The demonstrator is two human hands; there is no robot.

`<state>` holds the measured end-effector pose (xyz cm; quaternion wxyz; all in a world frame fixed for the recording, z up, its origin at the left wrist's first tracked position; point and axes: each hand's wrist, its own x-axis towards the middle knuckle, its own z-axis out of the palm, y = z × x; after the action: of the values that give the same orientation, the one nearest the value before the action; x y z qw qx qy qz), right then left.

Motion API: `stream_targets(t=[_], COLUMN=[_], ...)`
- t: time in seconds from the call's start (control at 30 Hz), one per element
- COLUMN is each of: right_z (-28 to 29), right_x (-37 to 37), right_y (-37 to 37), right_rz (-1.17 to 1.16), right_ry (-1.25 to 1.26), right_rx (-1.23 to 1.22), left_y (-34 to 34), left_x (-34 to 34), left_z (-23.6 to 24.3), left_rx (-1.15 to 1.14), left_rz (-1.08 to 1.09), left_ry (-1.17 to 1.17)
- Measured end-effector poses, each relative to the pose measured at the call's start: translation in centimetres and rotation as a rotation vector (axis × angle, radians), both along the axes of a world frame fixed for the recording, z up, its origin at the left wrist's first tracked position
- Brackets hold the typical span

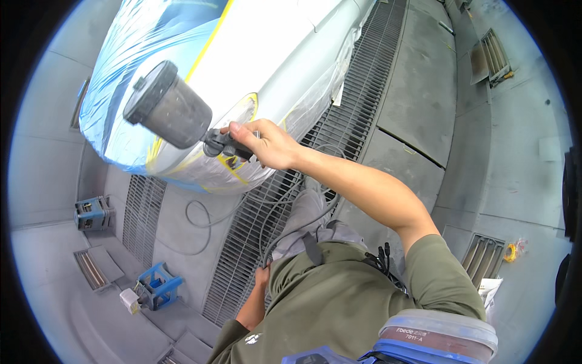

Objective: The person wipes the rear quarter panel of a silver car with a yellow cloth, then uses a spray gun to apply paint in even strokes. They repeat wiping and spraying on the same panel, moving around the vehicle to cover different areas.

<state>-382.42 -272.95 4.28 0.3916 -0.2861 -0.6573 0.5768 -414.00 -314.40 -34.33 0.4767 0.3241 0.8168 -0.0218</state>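
My right hand (265, 143) is wrapped round the grip of a spray gun (227, 144), out in front of the car body. The gun's dark translucent paint cup (180, 114), with a black lid, tilts up to the left. Behind it is a white car panel (267, 54), bordered by yellow tape and blue masking film (157, 45). A masked oval area with yellow edges lies just beyond the gun. Low by my left hip, my left hand (262, 276) is closed where the grey air hose (262, 233) runs into it; its fingers are mostly hidden.
Loops of hose lie on the floor grating (236, 267) around my legs. A blue stool (159, 286) stands at lower left, with another blue stand (94, 213) farther off by the wall. Grey booth walls rise on both sides. A respirator's filter (433, 337) fills the lower right edge.
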Motion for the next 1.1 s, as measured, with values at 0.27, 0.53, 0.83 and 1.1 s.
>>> stream_targets(t=[0.27, 0.53, 0.83, 1.1], right_z=[-4.4, -7.2, -7.8, -17.9], right_x=[12.4, 32.8, 51.1, 61.3], right_y=[7.2, 15.1, 18.6, 33.1], right_rz=[-0.441, -0.663, -0.699, -0.748], right_ry=[-0.088, 0.244, 0.200, 0.192], right_rx=[-0.245, -0.388, -0.363, -0.400], left_y=[5.7, 14.9, 37.3, 45.2], left_x=[8.1, 20.3, 34.3, 50.6], left_z=[-6.3, -14.9, -6.6, -0.2], left_rx=[0.042, -0.047, -0.143, 0.025], left_rz=[-0.010, 0.012, -0.074, 0.417], left_ry=[-0.146, -0.191, -0.080, -0.104])
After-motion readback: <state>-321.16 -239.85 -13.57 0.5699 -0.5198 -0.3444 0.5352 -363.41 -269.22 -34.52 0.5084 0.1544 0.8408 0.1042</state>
